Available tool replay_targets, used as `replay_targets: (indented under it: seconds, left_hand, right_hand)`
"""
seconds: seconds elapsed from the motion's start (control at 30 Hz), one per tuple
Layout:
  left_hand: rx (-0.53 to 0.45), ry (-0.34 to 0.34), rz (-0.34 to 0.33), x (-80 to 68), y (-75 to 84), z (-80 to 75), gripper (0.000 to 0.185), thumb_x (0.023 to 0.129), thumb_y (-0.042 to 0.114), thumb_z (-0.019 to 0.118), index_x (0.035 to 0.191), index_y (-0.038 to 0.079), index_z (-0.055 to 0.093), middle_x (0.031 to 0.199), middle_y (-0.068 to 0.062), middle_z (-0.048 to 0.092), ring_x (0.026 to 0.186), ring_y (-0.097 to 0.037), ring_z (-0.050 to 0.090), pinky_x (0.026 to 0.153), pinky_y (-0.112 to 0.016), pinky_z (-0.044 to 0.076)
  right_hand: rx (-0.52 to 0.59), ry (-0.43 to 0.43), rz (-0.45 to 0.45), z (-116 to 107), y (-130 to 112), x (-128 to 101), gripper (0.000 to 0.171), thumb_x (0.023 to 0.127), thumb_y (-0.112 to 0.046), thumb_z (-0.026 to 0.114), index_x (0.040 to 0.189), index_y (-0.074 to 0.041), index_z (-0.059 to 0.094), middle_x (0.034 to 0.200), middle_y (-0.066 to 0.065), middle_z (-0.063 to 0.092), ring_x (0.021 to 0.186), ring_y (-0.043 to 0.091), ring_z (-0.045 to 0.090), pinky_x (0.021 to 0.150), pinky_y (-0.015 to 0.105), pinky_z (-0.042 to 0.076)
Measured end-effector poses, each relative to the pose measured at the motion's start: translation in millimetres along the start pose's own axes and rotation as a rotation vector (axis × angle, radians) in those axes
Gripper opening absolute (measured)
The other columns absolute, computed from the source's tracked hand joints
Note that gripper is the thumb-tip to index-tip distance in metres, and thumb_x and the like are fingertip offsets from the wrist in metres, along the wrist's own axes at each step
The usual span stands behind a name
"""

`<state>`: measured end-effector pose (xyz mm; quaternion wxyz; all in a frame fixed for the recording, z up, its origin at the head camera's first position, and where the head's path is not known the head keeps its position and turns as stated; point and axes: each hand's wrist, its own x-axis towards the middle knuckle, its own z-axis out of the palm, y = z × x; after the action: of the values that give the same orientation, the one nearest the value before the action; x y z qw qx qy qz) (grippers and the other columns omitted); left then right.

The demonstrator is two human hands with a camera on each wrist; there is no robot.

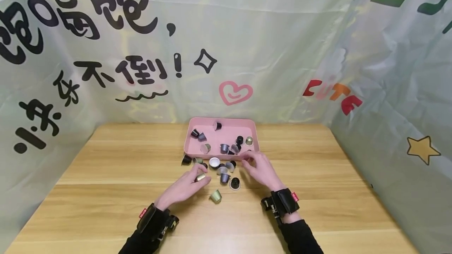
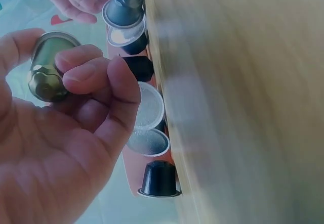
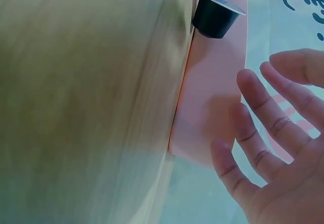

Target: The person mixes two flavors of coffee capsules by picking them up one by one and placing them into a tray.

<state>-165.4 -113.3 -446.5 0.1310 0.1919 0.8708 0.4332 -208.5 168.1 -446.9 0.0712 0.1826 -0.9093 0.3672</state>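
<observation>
Already at the left, the left grip [image 1: 183, 187] is clamped on a greenish-gold coffee pod [image 1: 200, 177], pinched between thumb and fingers over the wooden bench [image 1: 106, 175], in front of the pink tray [image 1: 233, 126]. That pod tapers and looks smooth, so a squeeze nearer its narrow end would probably squirt it out. Just beyond that grip, a black pod [image 1: 186, 160] sits by the tray's left front corner; a low sweep of the knuckles could knock it aside. Next along, a white-topped pod [image 1: 214, 162] belongs to a huddle before the tray's front wall, where lifting one carelessly might send its neighbours tumbling. Nearer the person, a pale green pod [image 1: 215, 196] lies on its side, and its round body could roll if a wrist strap brushes it. To its right, a blue-grey pod [image 1: 224, 178] and a black pod [image 1: 235, 184] stand close enough that fingers aimed at one could tip the other. Farthest right, the right grip [image 1: 260, 169] has its fingers apart and nothing between them, beside the tray's right front corner; a dropped hand there could catch the rim and jolt the pods inside.
</observation>
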Motion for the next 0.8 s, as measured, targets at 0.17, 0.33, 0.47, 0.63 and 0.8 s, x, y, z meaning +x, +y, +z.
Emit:
replay_targets:
  seconds: [0.17, 0.33, 0.47, 0.63, 0.8]
  left_hand:
    - [-0.014, 0.031, -0.007, 0.3, 1.0, -2.9, 0.038, 0.100, 0.040, 0.058, 0.119, 0.008, 0.048, 0.080, 0.000, 0.053, 0.066, -0.011, 0.050, 0.059, -0.025, 0.046]
    - [-0.056, 0.039, -0.022, 0.2, 2.2, -6.2, 0.038, 0.101, 0.039, 0.058, 0.120, 0.008, 0.050, 0.080, -0.004, 0.055, 0.063, -0.016, 0.054, 0.058, -0.026, 0.048]
    - [-0.069, 0.100, -0.033, 1.7, 0.8, -8.2, 0.036, 0.101, 0.039, 0.058, 0.120, 0.008, 0.052, 0.080, -0.003, 0.053, 0.060, -0.015, 0.051, 0.057, -0.025, 0.046]
    - [-0.080, 0.206, -0.049, 8.2, -1.8, -12.5, 0.031, 0.100, 0.038, 0.060, 0.116, 0.012, 0.058, 0.085, -0.008, 0.061, 0.058, -0.015, 0.051, 0.054, -0.025, 0.045]
    - [-0.046, 0.251, -0.033, 24.8, 1.1, -19.4, 0.033, 0.100, 0.033, 0.062, 0.120, 0.007, 0.060, 0.087, -0.009, 0.063, 0.067, -0.015, 0.052, 0.060, -0.025, 0.045]
  right_hand:
    - [0.007, 0.005, 0.005, -1.5, -0.6, 0.4, 0.020, 0.091, -0.007, 0.067, 0.110, -0.008, 0.071, 0.099, 0.007, 0.073, 0.089, 0.017, 0.064, 0.084, 0.039, 0.055]
    - [0.009, 0.006, 0.008, -3.0, -2.0, 0.7, 0.020, 0.091, -0.007, 0.067, 0.111, -0.008, 0.071, 0.098, 0.006, 0.073, 0.088, 0.015, 0.063, 0.083, 0.035, 0.054]
    - [0.008, 0.009, 0.007, -3.4, -2.4, 0.8, 0.020, 0.091, -0.008, 0.067, 0.111, -0.008, 0.072, 0.099, 0.006, 0.073, 0.088, 0.014, 0.062, 0.082, 0.034, 0.054]
    - [0.005, 0.011, 0.004, -2.8, -2.0, 1.9, 0.020, 0.092, -0.009, 0.066, 0.112, -0.008, 0.072, 0.103, 0.007, 0.074, 0.091, 0.017, 0.065, 0.084, 0.037, 0.055]
    - [0.010, 0.008, 0.005, -3.1, -1.8, 2.1, 0.021, 0.092, -0.009, 0.066, 0.112, -0.008, 0.071, 0.105, 0.008, 0.075, 0.092, 0.019, 0.066, 0.085, 0.039, 0.055]
